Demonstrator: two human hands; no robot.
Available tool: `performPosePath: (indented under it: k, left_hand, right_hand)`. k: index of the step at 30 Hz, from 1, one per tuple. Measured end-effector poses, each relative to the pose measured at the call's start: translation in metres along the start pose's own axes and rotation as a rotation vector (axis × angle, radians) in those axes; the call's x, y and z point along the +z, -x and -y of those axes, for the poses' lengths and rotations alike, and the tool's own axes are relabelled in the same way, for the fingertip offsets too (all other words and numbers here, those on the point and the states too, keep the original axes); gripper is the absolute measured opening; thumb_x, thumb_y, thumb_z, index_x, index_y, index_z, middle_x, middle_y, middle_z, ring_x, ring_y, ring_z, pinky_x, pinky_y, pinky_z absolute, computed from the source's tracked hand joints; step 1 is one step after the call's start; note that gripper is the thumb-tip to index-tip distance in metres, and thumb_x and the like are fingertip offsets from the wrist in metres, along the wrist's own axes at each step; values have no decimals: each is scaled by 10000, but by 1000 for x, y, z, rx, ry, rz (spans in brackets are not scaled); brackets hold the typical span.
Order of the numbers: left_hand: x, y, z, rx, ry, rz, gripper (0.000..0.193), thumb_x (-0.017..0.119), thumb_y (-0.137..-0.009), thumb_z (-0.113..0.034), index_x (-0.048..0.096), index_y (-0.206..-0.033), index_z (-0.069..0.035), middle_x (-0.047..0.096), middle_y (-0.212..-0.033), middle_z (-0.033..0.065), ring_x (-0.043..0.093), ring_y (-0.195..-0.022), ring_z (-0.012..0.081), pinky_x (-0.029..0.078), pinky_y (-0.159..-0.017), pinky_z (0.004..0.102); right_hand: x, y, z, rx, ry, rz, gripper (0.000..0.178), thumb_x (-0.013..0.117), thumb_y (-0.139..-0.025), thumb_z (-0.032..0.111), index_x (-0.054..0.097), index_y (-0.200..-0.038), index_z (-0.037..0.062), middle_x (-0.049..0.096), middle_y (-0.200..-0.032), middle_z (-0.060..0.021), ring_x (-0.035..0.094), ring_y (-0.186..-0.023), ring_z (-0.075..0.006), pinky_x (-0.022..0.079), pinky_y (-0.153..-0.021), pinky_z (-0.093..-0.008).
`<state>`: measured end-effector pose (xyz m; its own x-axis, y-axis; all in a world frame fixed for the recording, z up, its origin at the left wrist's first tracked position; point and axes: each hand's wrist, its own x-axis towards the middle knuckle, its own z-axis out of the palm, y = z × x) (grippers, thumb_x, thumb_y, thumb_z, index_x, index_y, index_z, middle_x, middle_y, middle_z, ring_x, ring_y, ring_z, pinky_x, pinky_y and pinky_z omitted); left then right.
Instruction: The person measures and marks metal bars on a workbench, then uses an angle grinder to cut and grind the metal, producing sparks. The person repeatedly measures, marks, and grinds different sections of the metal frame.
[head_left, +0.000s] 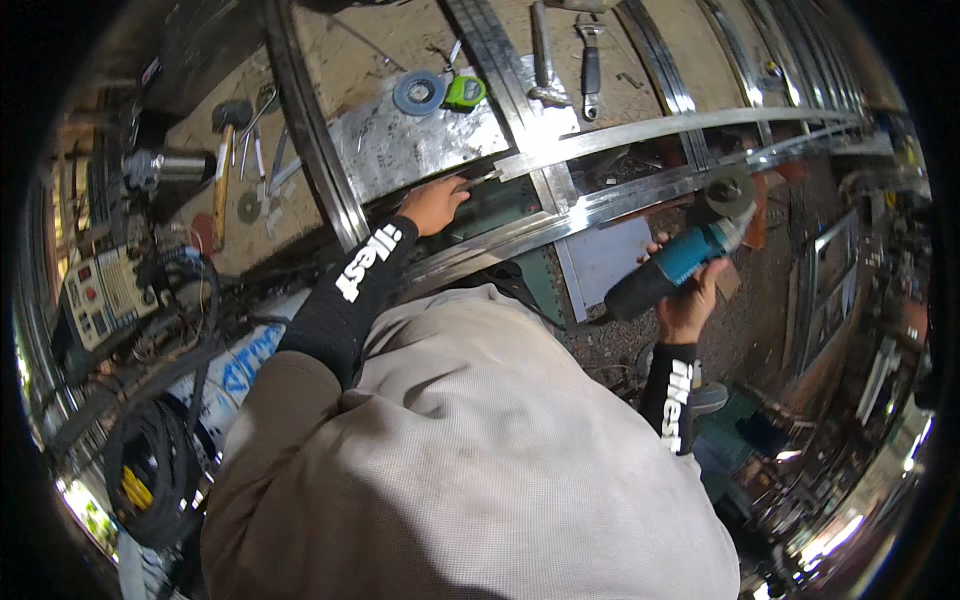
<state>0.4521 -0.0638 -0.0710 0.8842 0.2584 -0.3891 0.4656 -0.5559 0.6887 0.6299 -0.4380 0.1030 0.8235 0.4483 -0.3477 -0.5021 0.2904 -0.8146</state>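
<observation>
My right hand (686,305) is wrapped round the body of a teal and black angle grinder (672,268), held off to the right of the frame. Its round disc (730,193) points away from me, close to the metal bars. My left hand (435,205) is at the left end of a long, flat silver metal strip (640,130), its fingers closed on the narrow tip. This strip lies across several metal bars (500,85) that run away from me. A shiny metal rail (500,240) crosses under them, nearer my body.
A flat disc (419,92), green tape measure (465,92), hammer (543,60) and adjustable wrench (590,70) lie on the worktable. Further left are a wooden-handled mallet (226,160) and a control box (105,295). Coiled black cable (160,470) hangs lower left.
</observation>
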Motion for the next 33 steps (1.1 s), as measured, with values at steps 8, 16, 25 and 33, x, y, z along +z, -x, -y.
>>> performPosePath:
  k: [8,16,25,33]
  left_hand:
    - [4,-10,-7,-70,-101,-6,349,577,-1035,-306,639,-1197,-2,710,-1093,261,669,-1059,447,521,-900,529]
    - [20,-6,1,17,-168,-182,324,599,-1019,-340,629,-1033,-17,719,-984,230,693,-971,426,533,-846,539]
    - [26,-7,1,4,-136,-207,294,607,-1007,-331,633,-1016,-38,727,-943,214,704,-929,420,540,-815,546]
    - [27,-9,0,-8,-147,-195,285,605,-1009,-321,622,-1003,-37,724,-927,210,703,-962,409,542,-812,543]
  right_hand:
    - [21,-89,-32,246,591,21,805,415,-981,778,621,-1119,12,681,-825,-106,717,-718,-248,590,-637,-363]
    - [45,-79,-54,564,754,145,743,542,-991,678,589,-1234,-23,663,-916,-106,693,-716,-205,622,-664,-375]
    - [70,-80,-79,603,908,185,774,553,-988,670,542,-1345,-17,645,-946,-99,684,-727,-194,617,-662,-363]
    - [64,-84,-83,639,925,153,792,563,-988,662,529,-1382,-25,649,-981,-101,684,-754,-192,612,-655,-364]
